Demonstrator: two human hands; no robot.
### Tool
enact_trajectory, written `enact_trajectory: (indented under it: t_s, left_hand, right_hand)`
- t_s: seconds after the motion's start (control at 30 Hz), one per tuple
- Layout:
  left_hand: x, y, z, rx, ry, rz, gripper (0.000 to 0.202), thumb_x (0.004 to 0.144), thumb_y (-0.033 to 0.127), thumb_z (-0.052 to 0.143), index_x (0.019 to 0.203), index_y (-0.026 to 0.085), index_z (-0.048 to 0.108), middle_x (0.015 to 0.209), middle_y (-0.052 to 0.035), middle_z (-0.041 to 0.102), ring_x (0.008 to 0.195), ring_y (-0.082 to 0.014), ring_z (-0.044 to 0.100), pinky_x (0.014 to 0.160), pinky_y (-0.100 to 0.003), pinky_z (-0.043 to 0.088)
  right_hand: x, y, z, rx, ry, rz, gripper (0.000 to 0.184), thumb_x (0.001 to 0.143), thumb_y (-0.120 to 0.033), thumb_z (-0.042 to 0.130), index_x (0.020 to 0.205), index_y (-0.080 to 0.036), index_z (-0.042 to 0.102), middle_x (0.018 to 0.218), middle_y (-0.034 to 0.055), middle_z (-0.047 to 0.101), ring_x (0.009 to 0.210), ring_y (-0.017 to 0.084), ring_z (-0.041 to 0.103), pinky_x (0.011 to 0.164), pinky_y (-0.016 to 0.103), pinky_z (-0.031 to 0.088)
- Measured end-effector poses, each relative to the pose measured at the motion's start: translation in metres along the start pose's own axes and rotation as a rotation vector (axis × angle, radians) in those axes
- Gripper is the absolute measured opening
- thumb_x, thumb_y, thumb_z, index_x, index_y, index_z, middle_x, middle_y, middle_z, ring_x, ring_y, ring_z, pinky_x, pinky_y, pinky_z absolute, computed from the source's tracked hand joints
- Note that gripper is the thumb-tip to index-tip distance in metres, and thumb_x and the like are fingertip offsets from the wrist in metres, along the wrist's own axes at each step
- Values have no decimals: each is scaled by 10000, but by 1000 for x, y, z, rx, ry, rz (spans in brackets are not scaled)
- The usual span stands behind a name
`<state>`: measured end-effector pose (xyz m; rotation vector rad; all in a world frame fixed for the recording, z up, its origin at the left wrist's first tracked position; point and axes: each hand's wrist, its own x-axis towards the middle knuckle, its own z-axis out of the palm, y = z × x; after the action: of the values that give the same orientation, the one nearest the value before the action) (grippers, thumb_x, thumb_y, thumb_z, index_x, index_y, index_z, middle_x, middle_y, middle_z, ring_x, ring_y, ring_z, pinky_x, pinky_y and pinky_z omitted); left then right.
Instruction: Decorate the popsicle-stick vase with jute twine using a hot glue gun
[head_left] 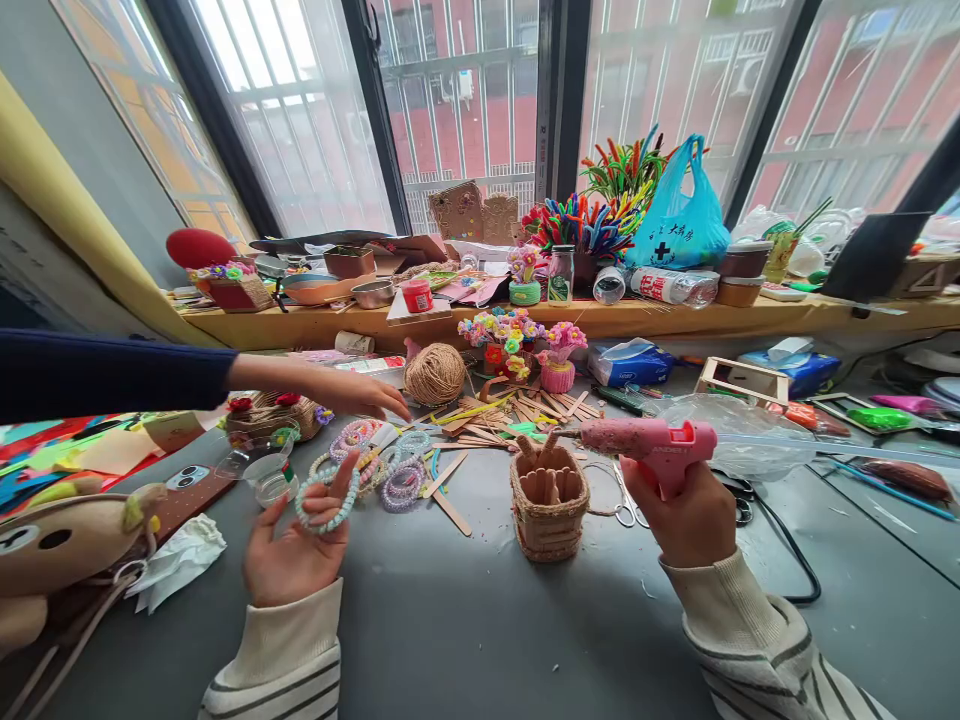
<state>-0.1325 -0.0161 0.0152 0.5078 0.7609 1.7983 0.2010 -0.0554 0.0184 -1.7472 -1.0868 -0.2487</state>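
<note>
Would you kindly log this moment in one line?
left hand: holds bead bracelet; right hand: holds pink glue gun; basket: upright on table

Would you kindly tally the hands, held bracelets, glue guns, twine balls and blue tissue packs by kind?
Hands: 3 (left hand, right hand, co-worker's hand)
Held bracelet: 1
Glue gun: 1
Twine ball: 1
Blue tissue packs: 2
Total: 8

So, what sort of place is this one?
Probably a handicraft workspace, whether home or studio I can't tell. The right hand grips a pink hot glue gun, loose craft sticks lie on the table, and colourful pipe cleaners stand bunched on the ledge.
</note>
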Motion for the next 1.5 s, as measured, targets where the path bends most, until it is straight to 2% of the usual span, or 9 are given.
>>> enact_trajectory:
  t_s: [0.13, 0.23, 0.37, 0.47, 0.63, 0.83, 1.03, 1.3, 1.5]
  left_hand:
    - [2, 10, -9, -43, -180, -250, 311, 715, 191, 534, 1022, 235, 560, 994, -63, 636, 279, 62, 295, 247, -19, 272]
    - [2, 13, -14, 96, -196, -258, 500, 596, 506, 649, 1053, 322, 561, 941, -21, 639, 250, 72, 98, 165, -96, 156]
    - [-9, 14, -5, 189, -222, -262, 1108, 148, 844, 472, 1101, 286, 553, 1117, -132, 565, 376, -34, 411, 164, -166, 216]
    - [-18, 13, 8, 287, -224, -230, 1121, 254, 899, 365, 1203, 311, 469, 1263, -96, 457, 868, -242, 582, 493, -355, 531]
    - [-21, 1, 8, 387, -422, 54, 1182, 254, 907, 342, 1301, 359, 317, 1402, -77, 295, 1261, -404, 264, 825, -624, 376]
    - [-41, -17, -36, 1657, -324, 540, 1238, 325, 716, 617, 1377, 279, 130, 1434, -160, 212, 1310, -419, 95, 951, -671, -31]
    - [-35, -42, -44, 2029, -188, 658, 874, 698, 677, 354, 1359, 128, 196, 1406, -234, 235, 1316, -371, 132, 974, -641, -40]
    - [0, -51, -18, 1690, -243, 1003, 507, 776, 533, 423, 1132, 178, 489, 1281, -168, 444, 1276, -304, 292, 1056, -522, 33]
    - [28, -35, 1, 1499, -290, 1210, 215, 762, 247, 513, 947, 232, 620, 1064, -83, 617, 1030, -252, 554, 959, -423, 359]
  right_hand:
    - [0, 1, 0, 0, -8, -1, 318, 671, -491, 525, 580, -218, 389, 456, -33, 445, 423, 116, 432, 472, 260, 348]
    - [0, 0, -1, -5, -3, -8, 309, 670, -488, 527, 591, -214, 407, 457, -33, 452, 424, 115, 435, 468, 255, 349]
    - [0, -2, -2, -2, -3, -16, 296, 681, -481, 515, 618, -203, 433, 464, -36, 453, 432, 118, 447, 476, 256, 352]
    - [0, -2, -2, -9, -15, -3, 295, 673, -465, 532, 596, -206, 414, 465, -36, 447, 432, 118, 449, 477, 256, 348]
    - [0, -1, -2, 5, -12, -5, 271, 670, -457, 525, 639, -193, 474, 496, -17, 480, 467, 139, 480, 483, 261, 362]
    - [1, -5, -5, 3, -31, 31, 285, 667, -472, 529, 613, -217, 414, 454, -40, 442, 428, 125, 446, 468, 260, 349]
    - [1, -7, -6, 20, -42, 29, 307, 680, -482, 508, 594, -219, 377, 450, -49, 417, 417, 111, 427, 462, 259, 328]
    - [1, -5, -6, 27, -54, 33, 300, 676, -455, 543, 595, -196, 416, 448, -66, 380, 402, 82, 379, 434, 236, 306]
    - [1, -7, -6, 61, -47, 17, 289, 685, -437, 536, 600, -208, 382, 456, -67, 382, 407, 80, 383, 443, 234, 316]
